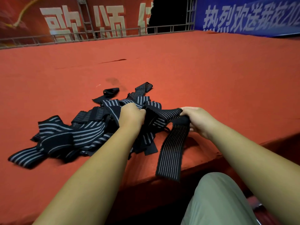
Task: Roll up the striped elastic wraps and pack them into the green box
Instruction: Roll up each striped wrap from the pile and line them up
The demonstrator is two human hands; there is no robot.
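A broad red carpeted stage (178, 62) was shown from above, filling most of the view. A red banner (65, 21) and a blue banner (243, 15) were hung behind it. On the stage, close to its near edge, a tangled pile (78, 132) of black wraps with pale stripes was spread out. One wrap (172, 153) was lifted from the right side of the pile, and its free end was draped over the stage edge, beside a knee (215, 200) in grey-green trousers. The left hand (132, 115) was closed around a bunch of fabric at the pile's right side. The right hand (196, 119) was curled around the wrap, near the left. No green box was seen anywhere (it may simply have been out of frame).

The main risk was judged to be tangling. The held wrap appeared to be caught among the others, so a hard pull could have dragged much of the pile toward the edge and over it. The hanging end could also have slid to the floor if either grip were loosened. A roll begun with the strip twisted would probably have been wound crooked or slack. Elastic rolled under tension could have sprung open once it was let go.
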